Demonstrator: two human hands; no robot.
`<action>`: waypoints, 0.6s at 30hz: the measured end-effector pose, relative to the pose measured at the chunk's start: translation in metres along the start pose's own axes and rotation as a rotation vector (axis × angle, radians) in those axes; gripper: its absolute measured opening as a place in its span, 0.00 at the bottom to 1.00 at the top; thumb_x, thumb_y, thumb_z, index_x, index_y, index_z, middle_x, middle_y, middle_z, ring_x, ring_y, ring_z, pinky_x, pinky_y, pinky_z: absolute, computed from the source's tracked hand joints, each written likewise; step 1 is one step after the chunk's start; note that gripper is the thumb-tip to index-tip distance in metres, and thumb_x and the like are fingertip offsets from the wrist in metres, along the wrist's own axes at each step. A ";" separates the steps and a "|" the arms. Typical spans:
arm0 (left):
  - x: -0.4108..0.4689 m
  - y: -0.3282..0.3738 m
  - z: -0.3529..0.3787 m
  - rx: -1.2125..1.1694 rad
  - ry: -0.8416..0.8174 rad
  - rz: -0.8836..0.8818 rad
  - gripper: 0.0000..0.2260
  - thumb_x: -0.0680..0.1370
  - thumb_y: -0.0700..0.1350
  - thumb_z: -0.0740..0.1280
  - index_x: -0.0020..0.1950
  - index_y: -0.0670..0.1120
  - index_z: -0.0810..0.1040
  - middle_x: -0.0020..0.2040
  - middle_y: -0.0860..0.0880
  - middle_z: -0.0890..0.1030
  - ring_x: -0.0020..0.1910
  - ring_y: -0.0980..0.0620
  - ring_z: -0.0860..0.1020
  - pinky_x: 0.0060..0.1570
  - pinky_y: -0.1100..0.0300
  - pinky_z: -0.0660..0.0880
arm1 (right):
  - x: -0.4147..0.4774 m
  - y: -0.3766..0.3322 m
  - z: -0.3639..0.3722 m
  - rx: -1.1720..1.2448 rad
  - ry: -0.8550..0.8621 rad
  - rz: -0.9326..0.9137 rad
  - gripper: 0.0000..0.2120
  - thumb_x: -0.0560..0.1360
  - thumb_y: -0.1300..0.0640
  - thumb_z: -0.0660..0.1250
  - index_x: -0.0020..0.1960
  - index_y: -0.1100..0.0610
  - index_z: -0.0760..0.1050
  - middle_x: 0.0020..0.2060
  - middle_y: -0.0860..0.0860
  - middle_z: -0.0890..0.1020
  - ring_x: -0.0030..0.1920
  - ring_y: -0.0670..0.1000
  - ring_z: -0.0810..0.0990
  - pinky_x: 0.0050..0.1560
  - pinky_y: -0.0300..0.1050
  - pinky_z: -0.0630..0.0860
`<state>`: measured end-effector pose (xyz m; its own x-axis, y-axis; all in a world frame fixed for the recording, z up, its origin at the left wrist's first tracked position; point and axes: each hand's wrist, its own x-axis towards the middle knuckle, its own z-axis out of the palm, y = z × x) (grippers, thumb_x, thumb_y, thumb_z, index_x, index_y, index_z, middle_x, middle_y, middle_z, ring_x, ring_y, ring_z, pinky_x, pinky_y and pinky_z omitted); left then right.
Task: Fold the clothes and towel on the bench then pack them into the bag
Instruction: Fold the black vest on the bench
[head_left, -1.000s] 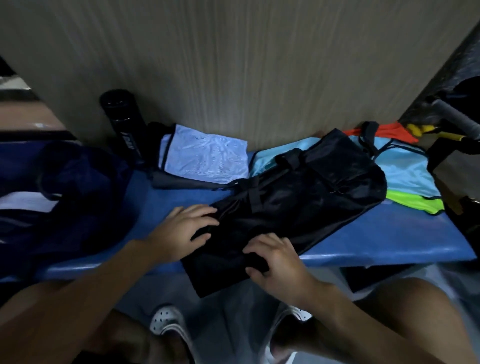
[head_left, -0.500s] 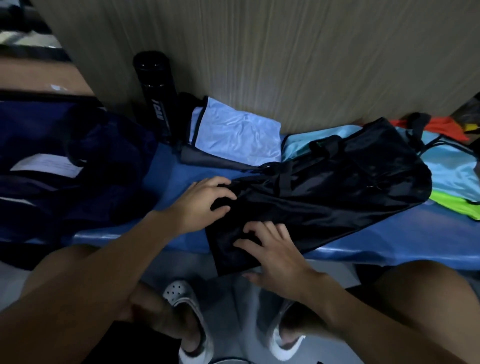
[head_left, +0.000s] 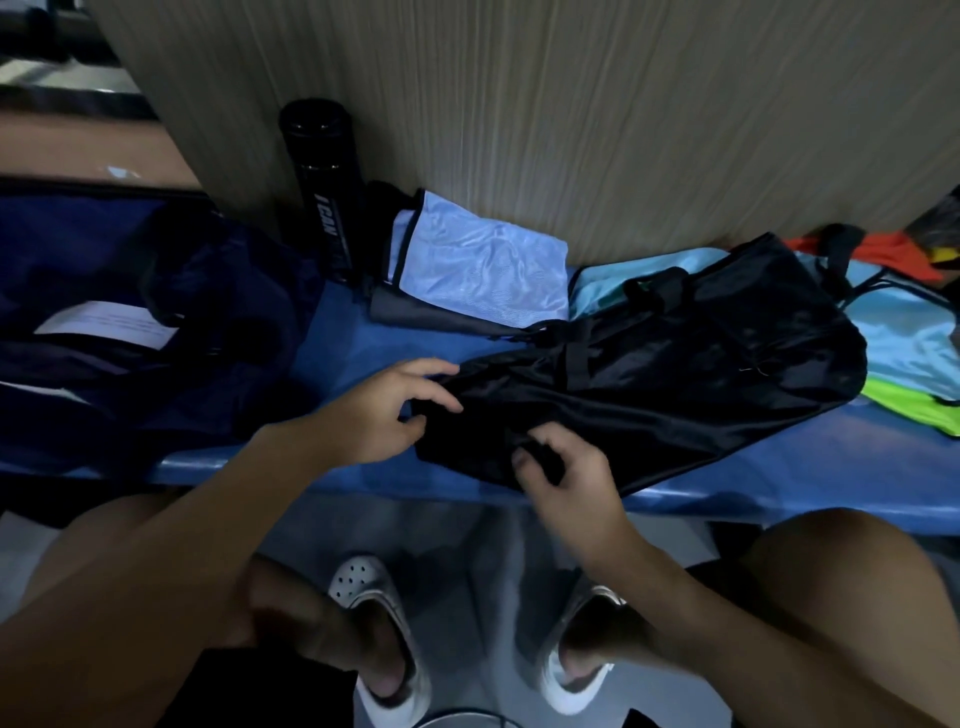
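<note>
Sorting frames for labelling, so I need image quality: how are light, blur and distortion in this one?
Head view: dim and bluish overall; the black bag is near-featureless shadow, while the light blue folded cloth is the brightest patch. Head view: the left hand and right hand read fairly sharp; the wide lens stretches the forearms near the lower corners.

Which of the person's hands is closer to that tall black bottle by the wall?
Left. The left hand grips the black bag at its end, in front of the bottle and slightly right; the right hand pinches the bag farther right, nearer the person.
</note>
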<state>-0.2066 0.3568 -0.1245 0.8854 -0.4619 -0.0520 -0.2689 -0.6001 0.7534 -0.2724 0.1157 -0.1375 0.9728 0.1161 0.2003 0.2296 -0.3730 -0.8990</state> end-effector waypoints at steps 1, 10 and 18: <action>-0.002 0.003 -0.002 -0.039 -0.026 -0.007 0.21 0.71 0.38 0.65 0.56 0.62 0.79 0.74 0.59 0.68 0.75 0.62 0.61 0.76 0.55 0.60 | 0.002 -0.001 -0.003 0.085 0.029 0.090 0.11 0.75 0.64 0.67 0.36 0.52 0.73 0.31 0.41 0.74 0.34 0.39 0.72 0.39 0.34 0.69; 0.010 0.016 0.014 -0.100 0.130 0.047 0.09 0.74 0.48 0.75 0.50 0.61 0.80 0.63 0.64 0.76 0.74 0.63 0.63 0.75 0.49 0.62 | 0.010 -0.011 -0.015 0.382 0.168 0.281 0.19 0.77 0.70 0.65 0.32 0.56 0.66 0.26 0.41 0.70 0.30 0.39 0.67 0.34 0.33 0.67; 0.039 0.047 -0.001 0.117 -0.019 0.040 0.05 0.76 0.49 0.73 0.44 0.58 0.79 0.60 0.60 0.79 0.72 0.71 0.59 0.78 0.54 0.42 | 0.019 -0.020 -0.028 0.308 0.270 0.228 0.06 0.73 0.66 0.73 0.42 0.57 0.78 0.32 0.45 0.80 0.35 0.43 0.76 0.41 0.40 0.75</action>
<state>-0.1844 0.3112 -0.0906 0.8661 -0.4986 -0.0369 -0.3469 -0.6524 0.6739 -0.2579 0.0995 -0.1044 0.9797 -0.1959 0.0417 0.0292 -0.0661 -0.9974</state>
